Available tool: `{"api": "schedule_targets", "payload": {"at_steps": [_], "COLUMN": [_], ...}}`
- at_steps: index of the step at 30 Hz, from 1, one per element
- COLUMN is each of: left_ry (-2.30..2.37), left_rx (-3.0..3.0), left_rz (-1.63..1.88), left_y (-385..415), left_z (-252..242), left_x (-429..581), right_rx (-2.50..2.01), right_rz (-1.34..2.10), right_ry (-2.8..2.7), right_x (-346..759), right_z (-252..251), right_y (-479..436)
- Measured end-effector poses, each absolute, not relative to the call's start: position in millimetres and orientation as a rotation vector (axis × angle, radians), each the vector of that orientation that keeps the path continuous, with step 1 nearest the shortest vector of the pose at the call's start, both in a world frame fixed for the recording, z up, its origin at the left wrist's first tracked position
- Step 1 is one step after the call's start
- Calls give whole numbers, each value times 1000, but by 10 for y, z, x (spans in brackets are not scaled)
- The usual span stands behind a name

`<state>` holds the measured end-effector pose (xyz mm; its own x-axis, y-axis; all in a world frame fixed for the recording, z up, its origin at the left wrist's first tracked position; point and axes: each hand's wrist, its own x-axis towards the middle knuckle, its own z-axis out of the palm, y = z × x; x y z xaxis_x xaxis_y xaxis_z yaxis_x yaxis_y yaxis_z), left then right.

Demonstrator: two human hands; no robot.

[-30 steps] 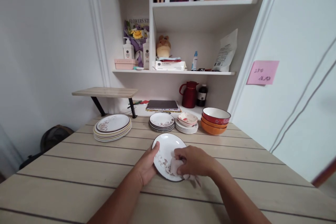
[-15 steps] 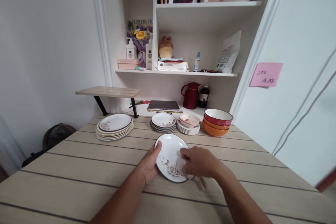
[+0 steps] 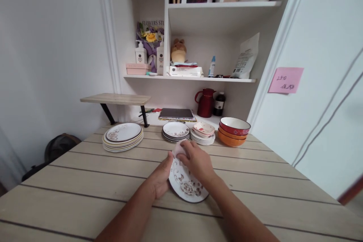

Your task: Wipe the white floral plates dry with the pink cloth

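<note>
A white plate (image 3: 187, 187) with a dark rim and brown flowers is tilted above the wooden table in front of me. My left hand (image 3: 160, 176) grips its left edge, thumb at the rim. Pressed against the plate's upper part, my right hand (image 3: 195, 157) is closed on a pale cloth (image 3: 178, 148), which covers the upper left of the plate. Part of the cloth is hidden under the fingers.
Behind the hands stand a stack of large plates (image 3: 124, 133), dark-rimmed small plates (image 3: 175, 131), white saucers topped by pink dishes (image 3: 203, 130), and stacked red and orange bowls (image 3: 233, 132). A small wooden stand (image 3: 116, 99) rises at the back left.
My right hand has moved with the cloth from the plate's lower right side up to its upper left edge. My left hand still holds the plate, which has tipped slightly.
</note>
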<state>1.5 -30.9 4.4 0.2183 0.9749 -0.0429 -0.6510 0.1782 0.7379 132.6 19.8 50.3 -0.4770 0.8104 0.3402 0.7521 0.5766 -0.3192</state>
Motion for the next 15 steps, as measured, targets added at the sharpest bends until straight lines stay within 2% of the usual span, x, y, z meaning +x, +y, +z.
{"api": "schedule_targets", "payload": {"at_steps": [9, 15], "left_ry": [640, 665], "left_rx": [637, 607], "left_rz": [1208, 1180], "left_y": [-342, -347], "left_z": [83, 103], "left_x": [6, -3], "right_rx": [-1507, -1258], "right_rz": [228, 387], "right_ry": [-2522, -2771], "right_x": [1792, 1808], "right_z": [598, 563], "right_y": [320, 218]}}
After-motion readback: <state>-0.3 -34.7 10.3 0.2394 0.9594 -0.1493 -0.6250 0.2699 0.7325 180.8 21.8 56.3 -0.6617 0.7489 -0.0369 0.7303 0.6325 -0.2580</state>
